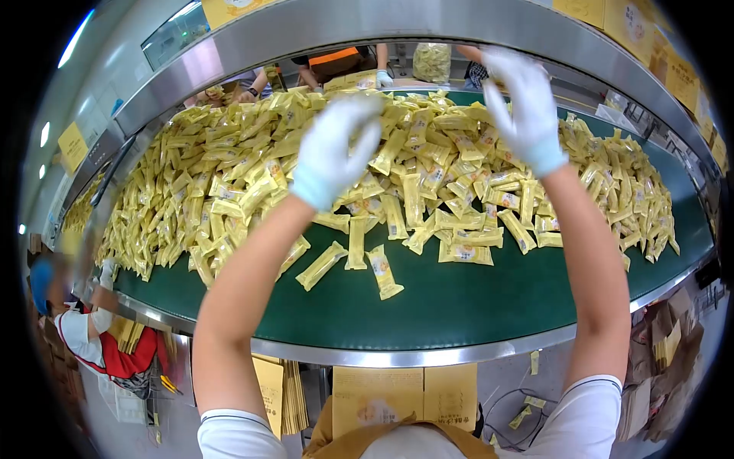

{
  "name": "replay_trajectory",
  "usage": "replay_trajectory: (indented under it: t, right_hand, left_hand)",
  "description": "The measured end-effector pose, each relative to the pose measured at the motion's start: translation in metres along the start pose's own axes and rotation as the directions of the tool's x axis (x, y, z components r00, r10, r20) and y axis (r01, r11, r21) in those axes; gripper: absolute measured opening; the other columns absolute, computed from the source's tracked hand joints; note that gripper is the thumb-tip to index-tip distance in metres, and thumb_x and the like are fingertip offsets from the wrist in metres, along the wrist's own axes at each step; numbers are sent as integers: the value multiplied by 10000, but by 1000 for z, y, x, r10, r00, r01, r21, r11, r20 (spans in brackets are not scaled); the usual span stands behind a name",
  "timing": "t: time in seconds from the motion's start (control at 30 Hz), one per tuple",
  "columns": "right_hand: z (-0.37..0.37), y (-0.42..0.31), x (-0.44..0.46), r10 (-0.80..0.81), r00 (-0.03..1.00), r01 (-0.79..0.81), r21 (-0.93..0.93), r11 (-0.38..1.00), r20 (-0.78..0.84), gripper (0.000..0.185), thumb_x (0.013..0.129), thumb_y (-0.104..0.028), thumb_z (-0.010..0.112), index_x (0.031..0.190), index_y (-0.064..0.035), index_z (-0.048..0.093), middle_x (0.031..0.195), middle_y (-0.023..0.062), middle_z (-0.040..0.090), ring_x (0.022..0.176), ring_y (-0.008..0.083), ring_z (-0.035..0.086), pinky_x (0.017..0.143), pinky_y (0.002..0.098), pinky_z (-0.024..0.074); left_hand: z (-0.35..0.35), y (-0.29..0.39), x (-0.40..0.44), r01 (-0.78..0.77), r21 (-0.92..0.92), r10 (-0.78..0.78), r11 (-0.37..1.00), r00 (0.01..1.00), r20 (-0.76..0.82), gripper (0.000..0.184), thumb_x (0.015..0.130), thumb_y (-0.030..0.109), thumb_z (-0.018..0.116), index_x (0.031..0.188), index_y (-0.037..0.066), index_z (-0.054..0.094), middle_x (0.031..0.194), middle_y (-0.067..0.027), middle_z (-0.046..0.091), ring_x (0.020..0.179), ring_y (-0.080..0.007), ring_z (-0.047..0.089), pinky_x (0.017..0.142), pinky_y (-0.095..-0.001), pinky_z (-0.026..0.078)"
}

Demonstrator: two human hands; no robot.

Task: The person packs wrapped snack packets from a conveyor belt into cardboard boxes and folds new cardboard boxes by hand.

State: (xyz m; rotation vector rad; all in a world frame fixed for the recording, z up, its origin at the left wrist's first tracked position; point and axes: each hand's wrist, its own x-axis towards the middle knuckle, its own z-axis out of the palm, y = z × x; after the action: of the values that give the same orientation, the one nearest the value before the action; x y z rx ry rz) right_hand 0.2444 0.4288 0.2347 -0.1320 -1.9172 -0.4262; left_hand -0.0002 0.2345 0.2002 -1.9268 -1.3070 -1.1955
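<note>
A big heap of yellow wrapped snack packets point(252, 191) covers most of the green conveyor belt point(474, 306). My left hand point(336, 145), in a white glove with a pale blue cuff, is raised over the middle of the heap, thumb apart from the fingers and nothing visible in it. Further right and higher, my right hand point(526, 111) in a matching glove has its fingers stretched out and blurred by motion, also without a packet showing. A few single packets, among them one loose packet point(384, 273), lie on the belt's near side.
A metal rail point(413, 357) edges the belt in front of me. Below it is a yellow printed carton point(378, 398) at my lap. Co-workers stand across the belt, and another person point(84, 329) is at the left. A shiny metal beam point(359, 34) arches overhead.
</note>
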Motion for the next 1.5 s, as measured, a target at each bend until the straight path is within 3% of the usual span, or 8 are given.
replay_trajectory:
  t: [0.1, 0.2, 0.33, 0.53, 0.8, 1.0, 1.33, 1.5]
  right_hand:
    - [9, 12, -121, 271, 855, -230, -145, 962, 441, 464, 930, -418, 604, 1255, -88, 636, 1240, 140, 628, 1162, 340, 583, 1031, 449, 432]
    - [31, 21, -161, 601, 493, -525, -336, 782, 629, 603, 938, -564, 535, 1275, -73, 626, 1251, 166, 615, 1196, 361, 569, 1047, 451, 425]
    - [95, 55, -202, 680, 3, -900, -295, 321, 733, 885, 895, -772, 391, 1482, -116, 482, 1502, 245, 447, 1401, 410, 409, 1154, 434, 320]
    - [182, 37, -224, 767, -96, -913, -364, 186, 634, 1069, 786, -904, 293, 1559, -171, 378, 1614, 219, 289, 1505, 370, 245, 1223, 493, 92]
    - [171, 11, -243, 738, 80, -974, -106, 202, 670, 1015, 845, -856, 258, 1485, -101, 483, 1544, 249, 400, 1476, 426, 251, 1216, 485, 109]
    - [143, -44, -244, 568, 206, -890, -90, 448, 797, 867, 922, -743, 344, 1330, -21, 596, 1317, 301, 584, 1205, 481, 527, 1086, 474, 369]
    - [74, -130, -233, 561, 378, -844, 25, 536, 737, 542, 944, -558, 489, 1177, -126, 717, 1209, 175, 679, 1163, 412, 547, 1099, 468, 345]
    - [39, -159, -237, 538, 453, -749, -24, 662, 711, 522, 909, -584, 523, 1102, -144, 728, 1034, 146, 727, 953, 360, 669, 825, 428, 537]
  left_hand:
    - [34, -37, -100, 474, 210, -510, 855, 839, 186, 411, 935, 410, 612, 1178, 83, 667, 1218, -180, 645, 1123, -354, 612, 970, -446, 485]
    - [50, -93, -121, 341, 657, -460, 673, 888, 10, 549, 920, 538, 572, 1270, 121, 644, 1247, -195, 632, 1160, -388, 589, 1017, -502, 434]
    - [60, -128, -80, 630, 571, -844, 526, 471, 258, 838, 826, 697, 572, 1523, 260, 413, 1418, -221, 542, 1310, -413, 512, 1102, -503, 362]
    - [86, -179, -71, 779, 373, -826, 504, 310, 470, 1123, 725, 743, 660, 1612, 246, 184, 1575, -245, 345, 1448, -414, 357, 1189, -466, 315]
    - [105, -162, -96, 732, 250, -684, 633, 378, 625, 1114, 723, 626, 720, 1601, 168, 210, 1498, -237, 464, 1349, -376, 496, 1158, -423, 385]
    - [103, -86, -128, 506, 419, -635, 754, 396, 664, 976, 706, 718, 644, 1542, 306, 355, 1115, -194, 621, 1039, -388, 623, 945, -436, 489]
    - [80, 18, -203, 344, 382, -514, 857, 538, 668, 807, 749, 564, 620, 1439, 168, 486, 1170, -144, 693, 1354, -438, 419, 1104, -669, 255]
    - [52, 57, -208, 311, 339, -457, 888, 509, 729, 742, 770, 541, 624, 1419, 194, 537, 1195, -141, 687, 1314, -431, 470, 1174, -652, 118]
